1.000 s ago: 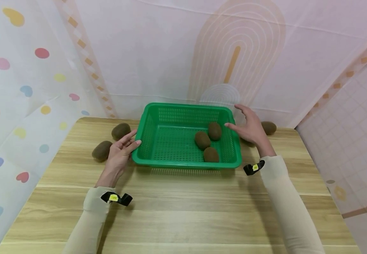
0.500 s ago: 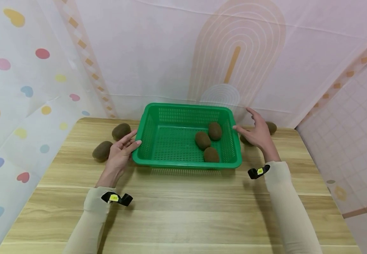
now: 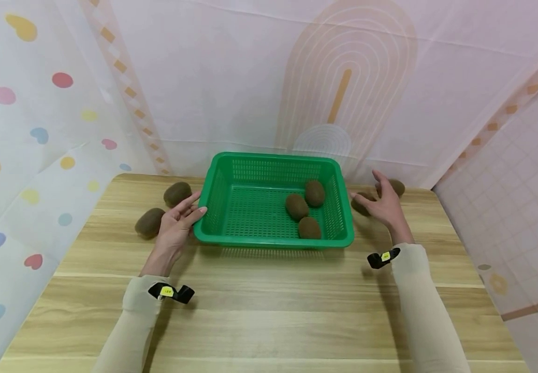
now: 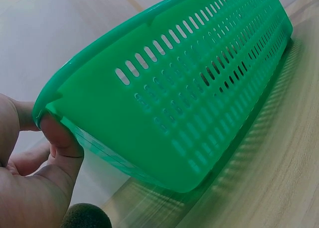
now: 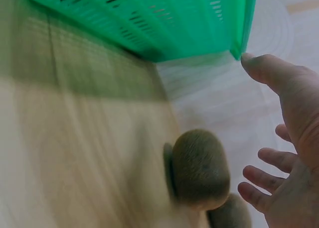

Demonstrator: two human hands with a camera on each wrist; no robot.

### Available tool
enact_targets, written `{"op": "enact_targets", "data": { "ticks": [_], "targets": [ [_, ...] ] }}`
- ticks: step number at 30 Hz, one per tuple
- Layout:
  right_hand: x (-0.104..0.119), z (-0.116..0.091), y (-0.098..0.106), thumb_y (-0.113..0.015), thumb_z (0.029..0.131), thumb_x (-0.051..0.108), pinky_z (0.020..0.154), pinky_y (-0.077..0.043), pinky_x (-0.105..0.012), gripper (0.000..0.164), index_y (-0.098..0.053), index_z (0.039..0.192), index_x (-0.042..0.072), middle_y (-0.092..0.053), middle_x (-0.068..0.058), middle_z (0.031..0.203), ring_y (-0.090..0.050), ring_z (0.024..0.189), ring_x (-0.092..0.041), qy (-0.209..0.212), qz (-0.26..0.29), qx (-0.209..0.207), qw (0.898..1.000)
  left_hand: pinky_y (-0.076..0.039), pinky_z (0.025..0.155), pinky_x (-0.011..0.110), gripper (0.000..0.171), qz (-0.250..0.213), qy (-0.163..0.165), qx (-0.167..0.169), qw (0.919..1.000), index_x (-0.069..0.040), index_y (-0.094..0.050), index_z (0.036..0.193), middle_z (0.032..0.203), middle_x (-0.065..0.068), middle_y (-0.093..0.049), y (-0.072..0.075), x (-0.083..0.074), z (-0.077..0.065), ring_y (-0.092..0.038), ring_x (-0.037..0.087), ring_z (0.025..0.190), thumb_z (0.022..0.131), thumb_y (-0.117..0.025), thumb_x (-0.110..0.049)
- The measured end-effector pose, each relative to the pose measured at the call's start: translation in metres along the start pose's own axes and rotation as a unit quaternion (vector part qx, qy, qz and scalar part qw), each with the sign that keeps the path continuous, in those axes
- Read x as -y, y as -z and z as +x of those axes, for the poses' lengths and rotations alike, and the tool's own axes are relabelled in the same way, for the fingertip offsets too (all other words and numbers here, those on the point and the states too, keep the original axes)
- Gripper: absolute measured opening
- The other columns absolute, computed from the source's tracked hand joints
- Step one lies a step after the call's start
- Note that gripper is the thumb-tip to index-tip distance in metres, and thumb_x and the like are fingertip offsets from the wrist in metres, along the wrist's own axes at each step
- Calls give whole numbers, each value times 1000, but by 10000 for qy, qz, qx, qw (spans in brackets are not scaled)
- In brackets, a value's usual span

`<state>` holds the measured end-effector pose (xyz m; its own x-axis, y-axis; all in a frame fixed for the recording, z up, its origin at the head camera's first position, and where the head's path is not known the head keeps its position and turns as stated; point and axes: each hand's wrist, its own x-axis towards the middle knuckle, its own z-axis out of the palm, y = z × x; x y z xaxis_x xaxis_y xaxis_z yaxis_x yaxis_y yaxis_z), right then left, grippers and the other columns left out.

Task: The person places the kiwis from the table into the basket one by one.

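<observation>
Left hand [image 3: 174, 228] pinches the left end of the green slotted basket [image 3: 269, 242] at its rim, thumb on top, fingers curled beneath. Right hand [image 3: 387, 207] has its fingers spread and holds nothing; its thumb is right by the basket's right rim, contact unclear.

Risks as we see them: the inner right kiwifruit [image 5: 200, 169] lies in the gap between basket and right hand. It's oval and probably rolls easily, so an off-centre brush from thumb or fingertips could send it off along the counter [image 3: 273, 311] or into the outer right kiwifruit [image 3: 395, 187]. Thumb could also snag the rim and nudge the basket. If our left grip pulls or lifts, the basket likely tips, and the three kiwifruit [image 3: 296, 206] bunched in its right half could tumble. Shifting the left wrist outward could knock the front left kiwifruit [image 3: 149, 223].

Positions: head view has the inner right one partly hidden under our thumb, the outer one just beyond the fingers toward the back edge. Front left one lies just outside our left hand; the rear left kiwifruit [image 3: 177, 194] is just behind its fingers, touching or not we can't tell.
</observation>
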<state>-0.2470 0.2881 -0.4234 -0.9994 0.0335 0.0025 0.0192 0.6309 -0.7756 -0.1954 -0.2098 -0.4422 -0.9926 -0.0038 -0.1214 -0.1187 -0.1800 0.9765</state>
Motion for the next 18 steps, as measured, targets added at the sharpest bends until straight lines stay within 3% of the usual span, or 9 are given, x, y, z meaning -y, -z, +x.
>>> {"op": "enact_targets", "data": {
  "ticks": [11, 18],
  "targets": [
    [-25, -1, -8, -73, 96, 40, 122, -27, -64, 97, -11, 167, 14, -22, -22, 169, -25, 153, -47, -306, -67, 177, 9994, -49, 58, 13, 61, -33, -41, -30, 10000, -12, -48, 154, 96, -10, -63, 0, -1, 0, -61, -1, 74, 98, -72, -16],
    [-34, 1, -13, -71, 98, 28, 120, -31, -62, 78, -30, 160, 4, -36, -27, 161, -34, 147, -50, -381, -348, 59, 9987, -47, 57, 13, 60, 42, -61, -14, 10000, -12, -48, 155, 95, -11, -64, 0, -1, 0, -60, -2, 72, 99, -71, -16]
  ]
}}
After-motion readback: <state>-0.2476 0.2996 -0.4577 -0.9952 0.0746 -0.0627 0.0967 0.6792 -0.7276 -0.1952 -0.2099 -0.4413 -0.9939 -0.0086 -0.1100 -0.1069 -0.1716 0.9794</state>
